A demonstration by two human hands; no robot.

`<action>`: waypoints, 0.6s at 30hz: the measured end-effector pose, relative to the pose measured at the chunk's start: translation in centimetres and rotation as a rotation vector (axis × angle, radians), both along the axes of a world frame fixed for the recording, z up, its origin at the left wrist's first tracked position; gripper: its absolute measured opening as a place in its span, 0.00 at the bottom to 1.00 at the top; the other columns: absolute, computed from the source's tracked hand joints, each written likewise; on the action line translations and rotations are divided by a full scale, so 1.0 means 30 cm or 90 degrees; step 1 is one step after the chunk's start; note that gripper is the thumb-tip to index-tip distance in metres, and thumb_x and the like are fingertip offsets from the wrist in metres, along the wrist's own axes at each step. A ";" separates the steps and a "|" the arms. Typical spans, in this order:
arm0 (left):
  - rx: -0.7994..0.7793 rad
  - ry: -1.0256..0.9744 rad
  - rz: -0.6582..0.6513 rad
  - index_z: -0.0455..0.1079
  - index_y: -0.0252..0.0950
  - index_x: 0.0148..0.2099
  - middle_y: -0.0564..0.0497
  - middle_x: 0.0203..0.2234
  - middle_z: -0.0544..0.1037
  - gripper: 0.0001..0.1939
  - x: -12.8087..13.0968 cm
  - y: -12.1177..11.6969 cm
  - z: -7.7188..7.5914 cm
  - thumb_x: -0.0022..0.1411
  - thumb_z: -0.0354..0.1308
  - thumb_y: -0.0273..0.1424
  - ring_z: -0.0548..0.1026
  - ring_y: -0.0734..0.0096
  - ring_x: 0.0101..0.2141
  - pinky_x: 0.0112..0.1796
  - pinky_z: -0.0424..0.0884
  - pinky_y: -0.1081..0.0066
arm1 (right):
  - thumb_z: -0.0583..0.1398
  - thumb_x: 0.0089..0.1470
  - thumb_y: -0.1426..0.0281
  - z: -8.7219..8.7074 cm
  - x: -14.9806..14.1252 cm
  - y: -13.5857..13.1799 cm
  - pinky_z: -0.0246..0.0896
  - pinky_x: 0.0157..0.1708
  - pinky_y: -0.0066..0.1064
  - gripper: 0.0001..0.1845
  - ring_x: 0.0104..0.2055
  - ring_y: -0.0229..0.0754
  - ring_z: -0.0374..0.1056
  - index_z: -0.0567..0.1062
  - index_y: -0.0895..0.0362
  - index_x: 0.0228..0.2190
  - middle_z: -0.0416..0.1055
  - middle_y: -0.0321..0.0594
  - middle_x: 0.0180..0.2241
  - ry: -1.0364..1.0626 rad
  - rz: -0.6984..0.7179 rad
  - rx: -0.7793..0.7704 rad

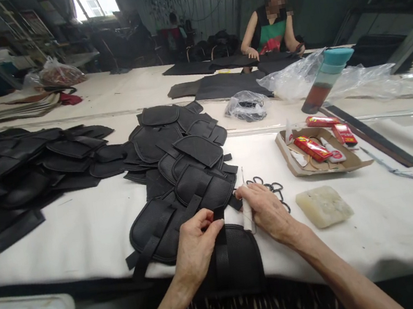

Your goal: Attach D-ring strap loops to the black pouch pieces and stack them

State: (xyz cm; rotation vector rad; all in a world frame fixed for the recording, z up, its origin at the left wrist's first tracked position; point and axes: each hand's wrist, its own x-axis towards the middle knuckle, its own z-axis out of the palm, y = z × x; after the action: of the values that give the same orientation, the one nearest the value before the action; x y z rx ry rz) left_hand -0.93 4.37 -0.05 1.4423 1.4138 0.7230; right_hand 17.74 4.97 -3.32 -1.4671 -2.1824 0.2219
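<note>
Strap (pixel 219 214) sits pinched in left fingers (pixel 203 218), right fingers (pixel 245 194) closed around white-handled tool (pixel 247 217).

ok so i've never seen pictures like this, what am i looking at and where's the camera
There is no robot here, and just one picture, taken from a camera worn on a person's head, looking forward and down. The two bare hands are the wearer's. The left hand pinches a black strap over a black padded piece; the right hand holds a white-handled pointed tool. On the pale-covered table lie heaps of similar black pieces, some black rings, a yellowish block and an open cardboard tray with small red packets. Across the table is another person.
</note>
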 end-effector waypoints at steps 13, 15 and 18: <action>-0.007 -0.038 -0.002 0.63 0.36 0.27 0.60 0.18 0.64 0.09 -0.014 -0.004 -0.015 0.55 0.56 0.35 0.61 0.79 0.18 0.21 0.58 0.77 | 0.49 0.49 0.86 0.014 0.043 -0.156 0.57 0.45 0.39 0.20 0.43 0.46 0.63 0.69 0.57 0.38 0.70 0.44 0.37 0.065 0.055 0.000; -0.016 -0.053 -0.001 0.65 0.36 0.29 0.60 0.17 0.64 0.08 -0.014 -0.004 -0.009 0.55 0.56 0.35 0.61 0.78 0.19 0.21 0.59 0.78 | 0.51 0.51 0.84 0.009 0.045 -0.169 0.58 0.45 0.40 0.18 0.45 0.46 0.64 0.70 0.56 0.39 0.70 0.44 0.38 0.103 0.042 -0.002; -0.032 -0.078 -0.006 0.67 0.36 0.31 0.60 0.17 0.64 0.07 -0.018 -0.008 0.000 0.55 0.56 0.35 0.62 0.78 0.19 0.23 0.61 0.78 | 0.53 0.53 0.80 0.004 0.043 -0.176 0.62 0.42 0.37 0.14 0.44 0.45 0.66 0.69 0.54 0.39 0.70 0.42 0.40 0.191 -0.049 -0.023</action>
State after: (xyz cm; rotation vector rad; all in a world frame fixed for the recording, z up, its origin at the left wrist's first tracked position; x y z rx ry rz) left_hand -1.46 4.14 -0.05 1.3419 1.3220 0.7517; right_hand 19.04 -0.32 -3.21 -1.4309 -1.8890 0.4266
